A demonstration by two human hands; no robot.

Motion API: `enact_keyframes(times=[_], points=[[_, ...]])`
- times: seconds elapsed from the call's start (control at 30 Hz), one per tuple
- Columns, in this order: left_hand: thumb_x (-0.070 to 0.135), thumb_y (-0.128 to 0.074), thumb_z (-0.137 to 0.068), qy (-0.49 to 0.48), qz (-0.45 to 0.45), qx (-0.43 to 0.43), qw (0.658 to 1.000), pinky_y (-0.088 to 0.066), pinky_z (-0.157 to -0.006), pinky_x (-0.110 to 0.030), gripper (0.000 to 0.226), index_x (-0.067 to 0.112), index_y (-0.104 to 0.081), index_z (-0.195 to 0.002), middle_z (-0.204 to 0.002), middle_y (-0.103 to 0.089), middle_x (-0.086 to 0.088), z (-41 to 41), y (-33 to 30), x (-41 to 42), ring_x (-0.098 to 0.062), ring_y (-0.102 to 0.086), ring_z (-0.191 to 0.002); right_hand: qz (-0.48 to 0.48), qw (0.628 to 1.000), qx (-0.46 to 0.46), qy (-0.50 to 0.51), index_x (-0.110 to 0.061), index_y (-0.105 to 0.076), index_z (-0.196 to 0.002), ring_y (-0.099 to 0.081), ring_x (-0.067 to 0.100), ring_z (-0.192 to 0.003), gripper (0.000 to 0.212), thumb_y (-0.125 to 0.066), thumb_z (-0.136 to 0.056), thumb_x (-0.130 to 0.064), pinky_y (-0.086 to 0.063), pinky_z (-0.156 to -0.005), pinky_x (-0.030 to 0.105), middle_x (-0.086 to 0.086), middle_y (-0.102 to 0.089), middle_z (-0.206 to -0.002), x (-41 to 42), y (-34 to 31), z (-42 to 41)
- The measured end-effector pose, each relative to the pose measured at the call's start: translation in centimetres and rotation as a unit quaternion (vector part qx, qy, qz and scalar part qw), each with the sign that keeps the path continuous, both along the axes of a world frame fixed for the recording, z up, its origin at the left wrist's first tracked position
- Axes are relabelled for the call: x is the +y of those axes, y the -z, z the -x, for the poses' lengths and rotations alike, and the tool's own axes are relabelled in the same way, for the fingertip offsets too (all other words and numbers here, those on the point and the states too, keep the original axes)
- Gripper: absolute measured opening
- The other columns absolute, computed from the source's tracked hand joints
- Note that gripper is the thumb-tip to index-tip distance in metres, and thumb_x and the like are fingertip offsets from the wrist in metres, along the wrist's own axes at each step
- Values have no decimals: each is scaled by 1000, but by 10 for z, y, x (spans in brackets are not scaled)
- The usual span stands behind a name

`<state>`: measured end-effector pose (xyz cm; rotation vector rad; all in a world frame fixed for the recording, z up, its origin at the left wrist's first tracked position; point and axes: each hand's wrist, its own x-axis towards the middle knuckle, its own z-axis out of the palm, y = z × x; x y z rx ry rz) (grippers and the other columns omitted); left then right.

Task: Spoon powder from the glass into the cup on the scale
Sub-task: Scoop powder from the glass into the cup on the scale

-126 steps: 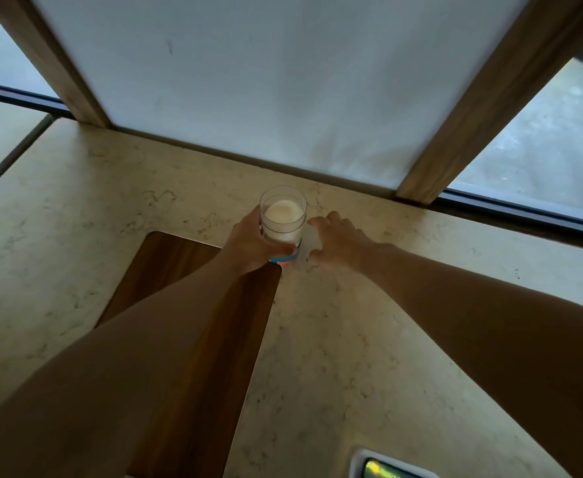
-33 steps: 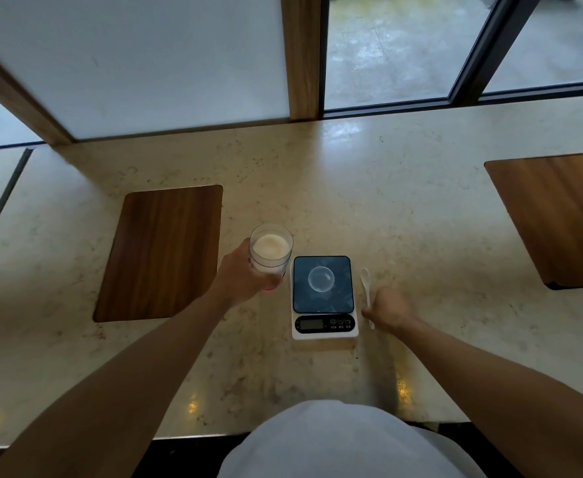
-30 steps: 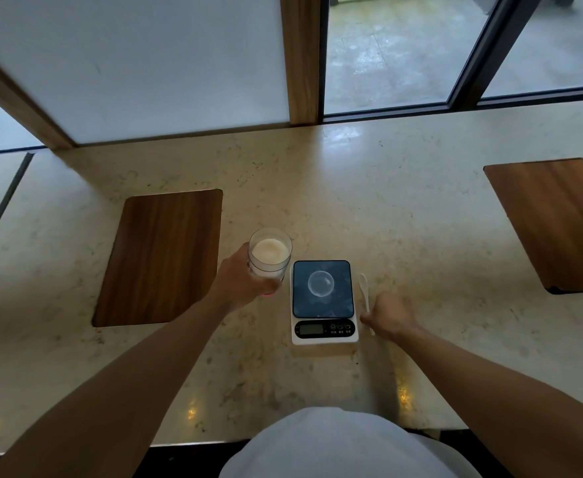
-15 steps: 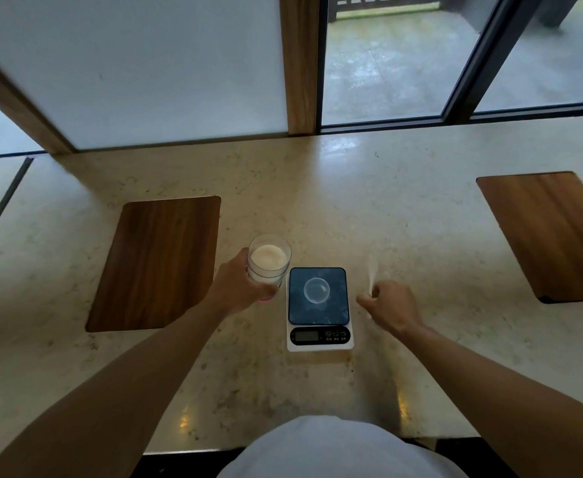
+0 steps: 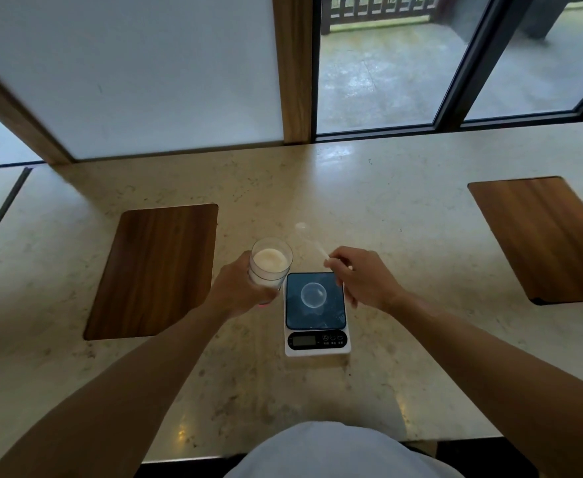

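A clear glass (image 5: 270,266) half full of white powder stands just left of the scale, and my left hand (image 5: 236,292) is wrapped around its lower part. The white kitchen scale (image 5: 316,336) has a dark platform, and a small clear cup (image 5: 313,294) sits on the middle of it. My right hand (image 5: 362,278) hovers over the scale's far right corner and pinches the handle of a white plastic spoon (image 5: 312,241). The spoon is blurred, its bowl pointing up and away to the left, above the counter behind the glass.
The pale marble counter (image 5: 386,208) runs along a window wall. A wooden board (image 5: 155,270) is inset to the left of the glass and another wooden board (image 5: 545,236) at the far right. The counter's near edge is close to my body.
My right hand has lifted the spoon off the counter beside the scale and swung it up and left over the scale's far edge. My left hand keeps its hold on the glass.
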<state>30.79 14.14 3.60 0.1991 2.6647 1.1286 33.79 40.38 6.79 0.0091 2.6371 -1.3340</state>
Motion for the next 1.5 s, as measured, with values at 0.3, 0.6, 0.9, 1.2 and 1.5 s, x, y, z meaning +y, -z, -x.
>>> enact_keyframes(times=[0.3,0.6,0.9,1.2,1.5], points=[[39,-89,-62,16,12,16,1000,-56,-89,-36,83,25,-50,-133,-116,-67,5,-8,-3,2,-16,-64,-102,-72,991,80,-81,-17,-72,-104,-64,8,-61,18,-55,-100,-22,-54,-60,25,-4,-70,-76,3,-21,0],[36,-92,-62,58,45,49,996,-55,-88,-34,86,21,-50,-135,-120,-67,1,-8,-6,5,-18,-64,-104,-175,972,57,-144,-12,-74,-102,-63,13,-57,24,-56,-99,-27,-54,-57,28,-4,-69,-73,-5,-38,8],[37,-92,-62,85,66,63,992,-54,-91,-36,88,23,-48,-138,-123,-66,2,-7,-9,8,-18,-62,-106,-106,980,-100,-133,-5,-72,-92,-69,14,-45,20,-57,-99,-16,-46,-39,15,4,-73,-65,-14,-51,35],[39,-91,-62,78,65,68,993,-55,-88,-35,84,22,-50,-134,-118,-67,2,-8,-10,8,-17,-62,-101,-145,962,-128,-190,2,-72,-94,-73,20,-54,22,-62,-96,-18,-63,-58,33,11,-76,-72,-23,-64,46],[40,-91,-62,61,58,57,995,-55,-89,-34,88,22,-48,-137,-122,-65,2,-8,-7,3,-16,-62,-104,-299,919,51,-251,-8,-74,-105,-55,5,-51,24,-56,-99,-23,-40,-51,16,-5,-62,-73,-28,-74,37]])
